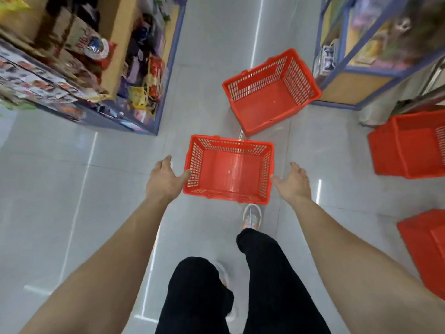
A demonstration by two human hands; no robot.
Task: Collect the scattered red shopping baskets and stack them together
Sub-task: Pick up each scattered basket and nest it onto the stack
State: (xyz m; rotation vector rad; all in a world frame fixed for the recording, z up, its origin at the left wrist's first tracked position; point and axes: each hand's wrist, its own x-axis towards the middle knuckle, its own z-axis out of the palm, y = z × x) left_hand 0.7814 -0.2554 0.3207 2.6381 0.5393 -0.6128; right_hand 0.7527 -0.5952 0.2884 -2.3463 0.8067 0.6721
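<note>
Shop aisle, glossy grey tile floor (72, 165). Nearest red plastic mesh basket (228, 169) sits between left hand (166, 182) and right hand (292, 182), both spread, thumbs at side rims. Grip both rims evenly, lift level, nest into tilted red basket (269, 92) beyond.

Right frame edge: the upper red plastic mesh basket (407, 145) loses its right side, and the lower red plastic basket (423, 249) shows only one corner. The packaged goods on the left blue-framed shelf (144, 75) and the right blue-framed shelf (375, 32) are blurred and their labels unreadable. A black trouser leg (197, 297) hides most of the nearer grey shoe (222, 273).
</note>
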